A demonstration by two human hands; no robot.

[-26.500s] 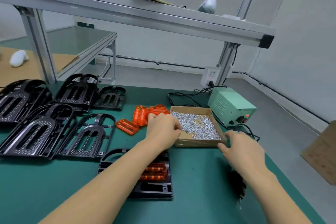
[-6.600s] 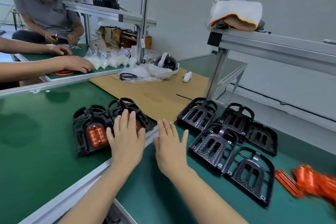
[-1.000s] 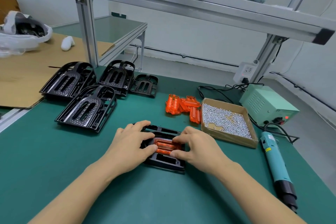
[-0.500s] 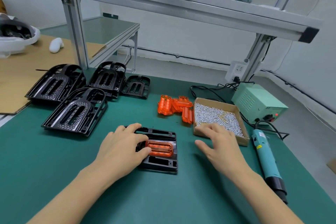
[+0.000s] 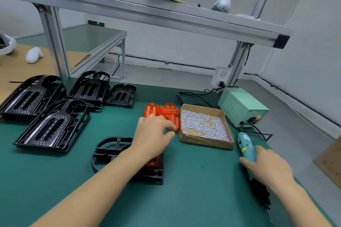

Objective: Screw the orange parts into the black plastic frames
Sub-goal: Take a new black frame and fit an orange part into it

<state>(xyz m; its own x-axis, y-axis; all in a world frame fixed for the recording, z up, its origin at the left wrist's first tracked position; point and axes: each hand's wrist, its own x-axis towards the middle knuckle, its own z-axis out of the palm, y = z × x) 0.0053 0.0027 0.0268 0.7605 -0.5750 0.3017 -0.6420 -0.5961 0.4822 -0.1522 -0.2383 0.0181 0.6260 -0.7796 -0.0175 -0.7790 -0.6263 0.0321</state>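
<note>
The right hand (image 5: pixel 267 167) is gripping the electric screwdriver (image 5: pixel 246 148) while the loose-fingered left hand (image 5: pixel 153 134) is reaching toward the screw box (image 5: pixel 204 143); pinching one screw should suffice.

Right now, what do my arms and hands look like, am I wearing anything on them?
Nothing shows on them. Both forearms are bare as far as the view reaches, with no sleeves in sight. The left hand and right hand have no gloves, and no rings, watch or wristband can be seen. No markings show.
</note>
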